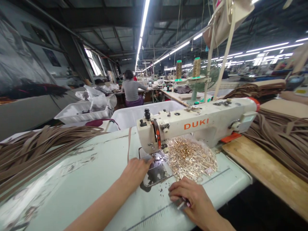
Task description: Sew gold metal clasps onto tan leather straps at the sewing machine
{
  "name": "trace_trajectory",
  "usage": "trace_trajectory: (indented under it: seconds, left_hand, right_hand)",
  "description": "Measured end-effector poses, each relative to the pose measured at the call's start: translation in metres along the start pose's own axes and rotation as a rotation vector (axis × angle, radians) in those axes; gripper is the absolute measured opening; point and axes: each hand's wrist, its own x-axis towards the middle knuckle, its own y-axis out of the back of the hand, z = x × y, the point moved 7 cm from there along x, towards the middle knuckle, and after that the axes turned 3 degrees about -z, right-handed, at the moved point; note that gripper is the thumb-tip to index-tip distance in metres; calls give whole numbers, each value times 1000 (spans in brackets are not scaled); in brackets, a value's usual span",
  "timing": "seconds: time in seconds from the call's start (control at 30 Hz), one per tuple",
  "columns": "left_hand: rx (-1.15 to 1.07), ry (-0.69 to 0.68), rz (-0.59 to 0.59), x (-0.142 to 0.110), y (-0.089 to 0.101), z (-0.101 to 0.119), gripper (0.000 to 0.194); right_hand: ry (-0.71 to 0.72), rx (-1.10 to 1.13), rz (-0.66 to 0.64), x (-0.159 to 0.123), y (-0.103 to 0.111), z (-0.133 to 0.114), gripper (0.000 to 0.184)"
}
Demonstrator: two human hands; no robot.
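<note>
My left hand (136, 171) is closed at the needle area of a white sewing machine (175, 128). Its fingertips press on the end of a brown strap (146, 158) beside the presser foot, over the metal needle plate (156, 175). A narrow length of that colour runs up behind the machine head. My right hand (192, 197) is curled near the front edge of the pale green table (96, 179). Between its fingers sits a small shiny metal tool (181, 203), its exact kind partly hidden by the hand. Just beyond lies a clear bag of gold metal hooks (192, 157).
Brown straps (36, 150) are heaped at left, and more straps (276, 141) lie on the right by a wooden board (264, 170). White bins (146, 110) stand behind the table. Thread cones (196, 67) rise above the machine. Farther back, a person in grey (133, 91) sits working.
</note>
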Motion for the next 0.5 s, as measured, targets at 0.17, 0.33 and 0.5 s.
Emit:
trace_trajectory:
  seconds: [0.17, 0.33, 0.5]
  left_hand:
    - [-220, -81, -133, -1, 0, -21, 39]
    - [-399, -139, -142, -1, -6, -31, 37]
    - [-432, -152, -87, -10, -12, -21, 83]
  right_hand:
    - [-10, -4, -6, -1, -1, 1, 17]
    - [-16, -7, 4, -1, 0, 0, 14]
    - [-41, -18, 3, -3, -2, 3, 16]
